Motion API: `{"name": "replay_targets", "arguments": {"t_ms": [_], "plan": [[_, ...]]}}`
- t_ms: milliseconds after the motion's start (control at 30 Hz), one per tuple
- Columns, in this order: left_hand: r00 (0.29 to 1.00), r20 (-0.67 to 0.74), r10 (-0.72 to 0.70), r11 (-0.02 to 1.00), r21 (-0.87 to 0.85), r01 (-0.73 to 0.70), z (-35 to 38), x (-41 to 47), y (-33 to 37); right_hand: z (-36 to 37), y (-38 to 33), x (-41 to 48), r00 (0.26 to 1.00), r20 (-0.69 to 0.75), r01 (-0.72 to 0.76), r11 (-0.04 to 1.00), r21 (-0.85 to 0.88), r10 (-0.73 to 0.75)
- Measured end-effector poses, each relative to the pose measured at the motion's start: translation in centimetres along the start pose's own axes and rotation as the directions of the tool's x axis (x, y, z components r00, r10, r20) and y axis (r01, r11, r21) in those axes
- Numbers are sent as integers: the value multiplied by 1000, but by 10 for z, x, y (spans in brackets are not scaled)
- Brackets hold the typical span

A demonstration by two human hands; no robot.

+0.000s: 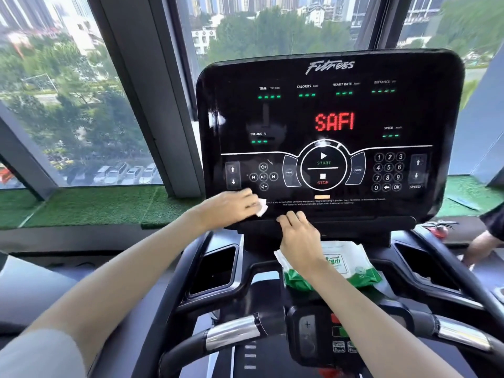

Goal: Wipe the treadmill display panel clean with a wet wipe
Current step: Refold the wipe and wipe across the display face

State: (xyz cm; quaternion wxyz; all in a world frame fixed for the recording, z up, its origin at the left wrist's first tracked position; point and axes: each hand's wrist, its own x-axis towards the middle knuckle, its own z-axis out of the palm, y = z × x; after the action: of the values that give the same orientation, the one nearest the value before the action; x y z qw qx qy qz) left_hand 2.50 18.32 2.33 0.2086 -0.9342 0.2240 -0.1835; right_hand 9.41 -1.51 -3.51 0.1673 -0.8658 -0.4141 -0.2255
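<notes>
The left hand (pixel 229 207) holds the wet wipe (pixel 262 208) with its fingers bent a little over it. It pushes the wipe flat on the near left corner of the display panel (pixel 439 110), just under the up and down arrow buttons. A bit of white wipe sticks out past the fingertips. The hand looks blurry, so it is likely rubbing. The wipe has to press on the shiny black glass to lift off the dirt.

The right hand (pixel 300 238) holds nothing. Its fingers are loosely bent and rest on the black ledge (pixel 362 223) under the panel. I think it leans there to keep the person steady.

The pack of wipes (pixel 347 264) lies just below the ledge, right beside the right wrist. It is close, so a new wipe is easy to get. The pack is white and green with green Chinese letters on it.

The panel says "Fitness" at the top. Small words read TIME, CALORIES, HEART RATE, DISTANCE, INCLINE and SPEED. Big red letters in the middle say SAFI. The round button says START in green and STOP in red. On the right are number keys and an OK key.

Most of the panel is far from the wipe and looks not yet reached.
</notes>
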Motion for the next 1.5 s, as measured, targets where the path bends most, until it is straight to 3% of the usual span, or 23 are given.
{"name": "replay_targets", "arguments": {"t_ms": [67,133,167,267,300,367,467,533,600,667,733,800,867,933,1000,1033,1133,1167,1267,1333,1367,1467,1500], "plan": [[953,-62,-296,948,-140,285,-7,7,-17,1,-1,0,1000,-8,-8,1000,7,8],[684,-175,-708,695,-344,631,-9,13,-25,1,-1,1,1000,-8,-18,1000,6,18],[667,-211,-714,692,-357,628,-7,17,-24,1,-1,2,1000,-8,-21,1000,1,21],[985,-82,-154,976,-168,138,-2,12,-11,0,-1,3,1000,-12,-18,1000,-7,18],[1000,4,6,999,-54,-6,-3,9,-13,0,0,3,1000,-14,-18,1000,-8,18],[989,-13,-146,987,-73,145,-4,9,-26,0,0,3,1000,-22,-20,1000,-10,20],[669,-248,-701,704,-389,593,-3,21,-27,4,0,-1,1000,-26,-10,1000,-6,10],[818,-266,-509,854,-270,444,0,30,-15,5,1,-3,1000,-21,4,1000,-10,-4],[992,-118,45,995,93,-34,8,26,-10,4,3,-2,1000,-13,10,1000,-13,-10],[996,-86,-8,996,84,16,-2,28,-21,2,4,0,1000,-1,12,1000,-22,-12],[760,-258,-597,791,-349,502,-10,36,-31,1,4,-1,1000,7,16,1000,-25,-16],[480,-279,-832,553,-488,675,-11,46,-24,0,3,-1,1000,7,16,1000,-17,-16],[713,-280,-642,758,-368,538,-3,52,-4,-1,3,-1,1000,0,15,1000,-19,-15],[980,-132,-150,984,-121,134,12,45,7,-2,3,0,1000,-6,20,999,-26,-21],[996,-49,-75,996,-59,72,12,41,-4,-3,3,0,1000,-1,24,999,-23,-24],[962,-110,-248,959,-171,228,9,44,-12,-3,3,0,1000,2,23,1000,-17,-23],[547,-268,-793,595,-530,603,-2,57,-18,-4,2,0,1000,13,18,1000,-3,-18],[518,-274,-810,576,-535,618,-3,62,-13,-4,2,0,1000,17,18,1000,-2,-18],[952,-164,-257,963,-132,237,3,62,6,-5,4,0,999,32,38,999,7,-38],[993,-92,-79,997,-24,77,2,59,-10,-5,7,-2,998,33,51,998,24,-52],[961,-134,-243,962,-159,221,-3,62,-19,-5,8,-3,998,32,54,998,37,-55],[558,-283,-780,617,-495,611,-9,72,-25,-4,8,-4,998,34,49,997,61,-51],[603,-322,-730,679,-440,588,-7,77,-18,-4,8,-3,998,37,44,997,67,-47]]}}
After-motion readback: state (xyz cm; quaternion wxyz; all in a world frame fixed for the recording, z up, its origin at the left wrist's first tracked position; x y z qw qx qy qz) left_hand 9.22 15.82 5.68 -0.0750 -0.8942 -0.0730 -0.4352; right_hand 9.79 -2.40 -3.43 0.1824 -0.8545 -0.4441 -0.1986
